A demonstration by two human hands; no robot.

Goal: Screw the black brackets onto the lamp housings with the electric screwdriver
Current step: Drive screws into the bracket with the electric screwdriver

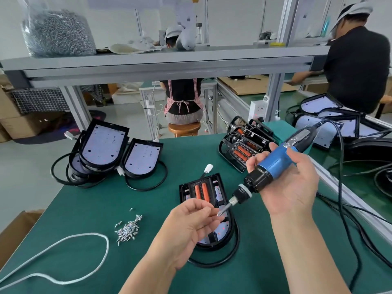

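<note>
Head view: right hand (292, 187) grips electric screwdriver (275, 162), tilted toward frame centre so left hand (191, 223) reaches its bit (screw pinched? cannot tell).

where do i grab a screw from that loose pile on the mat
Take the lone screw lying apart, just beyond the screw pile. Pinch it from straight above between thumb and forefinger. It sits alone on the green mat with bare space all round, while the heaped ones lie tangled together.

Bare table (89, 200) lies between the far-edge lamp housings (104, 145) and the screw pile (127, 229); a white cord (107, 248) crosses the near-left corner, black cables (341, 177) the right edge.
</note>
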